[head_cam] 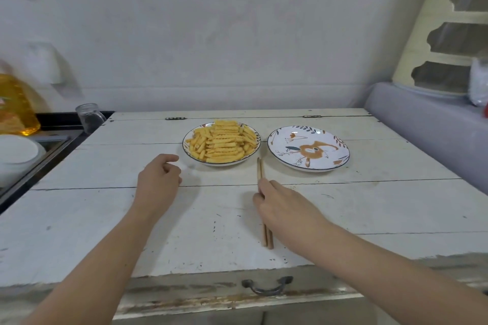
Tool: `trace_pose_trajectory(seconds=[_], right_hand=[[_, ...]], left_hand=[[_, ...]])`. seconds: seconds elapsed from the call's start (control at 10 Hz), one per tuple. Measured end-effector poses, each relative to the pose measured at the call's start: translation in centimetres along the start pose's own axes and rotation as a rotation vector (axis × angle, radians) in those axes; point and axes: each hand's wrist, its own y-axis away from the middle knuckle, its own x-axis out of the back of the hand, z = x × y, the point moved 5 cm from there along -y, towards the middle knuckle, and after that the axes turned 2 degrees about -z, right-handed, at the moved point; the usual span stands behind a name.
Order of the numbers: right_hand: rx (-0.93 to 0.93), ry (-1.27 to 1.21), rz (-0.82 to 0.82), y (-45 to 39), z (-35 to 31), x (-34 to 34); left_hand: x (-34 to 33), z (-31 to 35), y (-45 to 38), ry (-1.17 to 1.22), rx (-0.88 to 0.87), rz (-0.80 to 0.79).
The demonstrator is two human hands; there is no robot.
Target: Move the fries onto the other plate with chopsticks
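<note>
Fries (221,143) crinkle-cut, golden, heaped; right hand (286,207) pinching chopsticks (261,169); left hand (158,179) loosely curled.

The right hand (284,208) covers the middle stretch of the chopsticks (261,169), so how its fingers sit on them cannot be made out. At the left edge a yellow oil bottle (15,105) is blurred and cut off, and so are the white dishes (15,155) below it. At the right edge a clear container (479,82) is cropped and too hazy to identify.
</note>
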Motion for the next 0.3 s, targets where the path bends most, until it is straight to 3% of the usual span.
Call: trace_pose_trajectory(seconds=[0.3], right_hand=[[-0.002, -0.013, -0.012, 0.43, 0.54, 0.36]], left_hand=[[-0.48, 0.61, 0.51, -0.151, -0.089, -0.014]])
